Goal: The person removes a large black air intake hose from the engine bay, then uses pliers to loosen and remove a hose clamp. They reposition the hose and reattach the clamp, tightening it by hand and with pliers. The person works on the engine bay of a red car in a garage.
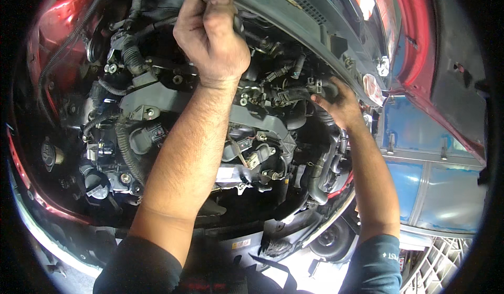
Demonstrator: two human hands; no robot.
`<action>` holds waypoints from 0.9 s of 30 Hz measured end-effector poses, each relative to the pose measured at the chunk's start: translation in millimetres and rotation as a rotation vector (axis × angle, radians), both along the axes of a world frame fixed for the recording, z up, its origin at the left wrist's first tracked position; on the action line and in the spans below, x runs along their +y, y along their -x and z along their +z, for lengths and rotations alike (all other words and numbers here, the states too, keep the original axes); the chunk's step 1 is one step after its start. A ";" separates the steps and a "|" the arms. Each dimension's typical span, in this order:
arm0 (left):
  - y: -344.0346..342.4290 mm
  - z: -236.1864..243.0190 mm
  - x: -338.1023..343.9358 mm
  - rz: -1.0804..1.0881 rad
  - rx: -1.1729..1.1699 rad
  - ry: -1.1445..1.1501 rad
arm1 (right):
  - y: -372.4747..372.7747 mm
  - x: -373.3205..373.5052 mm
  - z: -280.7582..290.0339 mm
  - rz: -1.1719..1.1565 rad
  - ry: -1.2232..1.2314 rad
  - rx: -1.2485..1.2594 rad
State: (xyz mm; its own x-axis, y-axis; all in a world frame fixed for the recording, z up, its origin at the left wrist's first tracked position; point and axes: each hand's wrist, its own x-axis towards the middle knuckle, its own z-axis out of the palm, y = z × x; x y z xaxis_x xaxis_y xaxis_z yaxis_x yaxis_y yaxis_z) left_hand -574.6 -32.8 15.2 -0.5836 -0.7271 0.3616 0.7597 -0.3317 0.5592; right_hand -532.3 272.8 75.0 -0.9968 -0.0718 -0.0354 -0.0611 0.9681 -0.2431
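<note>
Two hands were up on my feed, well apart from each other, both reaching over the engine (152,97) of a red car (65,16). I had the left hand (214,31) at the far side of the bay, by the dark trim (262,11). It was curled into a fist on a dark piece (239,26), of which only a strip showed along the right of the fist; from my end I could not tell what it was.

My right hand (342,105) was lower and further right, thumb and fingers parted at a black hose (302,93). That hose lay at the right rear of the engine, near the trim's curving edge. I could not tell whether the fingers bore on it.

Between my forearms sat a pale connector (252,161), and a bent pipe (316,181) ran down nearer the right arm. Left of the left forearm I saw a ribbed conduit (124,150) and a round black cap (96,183). Beyond the car, on the right, stood blue panels (404,178); a tire (332,239) lay below.
</note>
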 end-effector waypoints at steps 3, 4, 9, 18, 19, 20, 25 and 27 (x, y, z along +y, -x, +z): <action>6.7 -3.6 -3.7 0.034 -0.216 -0.157 | -8.7 -6.1 3.8 0.003 -0.225 0.105; 9.0 -3.7 -3.1 0.035 -0.245 -0.197 | -12.3 -9.1 6.6 0.028 -0.166 0.119; 21.4 -17.2 -7.5 0.207 -0.166 0.030 | -38.0 -25.3 16.8 0.023 -0.093 0.101; 19.0 -12.2 -6.4 -0.199 -0.315 -0.391 | -23.8 1.9 3.5 -0.094 0.326 -0.034; 18.1 -9.7 -7.1 -0.199 -0.304 -0.399 | -23.2 7.2 2.3 -0.074 0.469 -0.046; 17.7 -7.8 -7.4 -0.199 -0.293 -0.409 | -22.8 12.1 1.8 -0.062 0.470 -0.056; 17.5 -9.3 -6.9 -0.195 -0.115 -0.494 | -18.8 23.6 4.1 -0.110 0.399 -0.100; 16.6 -11.4 -7.3 -0.168 -0.172 -0.448 | -17.0 23.3 5.0 -0.091 0.430 -0.114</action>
State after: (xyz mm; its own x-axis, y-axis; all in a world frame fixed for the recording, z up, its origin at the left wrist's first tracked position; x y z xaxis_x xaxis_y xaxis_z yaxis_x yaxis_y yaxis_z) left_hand -591.2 -40.1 3.8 -0.7297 -0.6796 -0.0757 0.5846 -0.6775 0.4463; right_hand -515.3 296.1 80.0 -0.9912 -0.0163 -0.1316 0.0701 0.7777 -0.6248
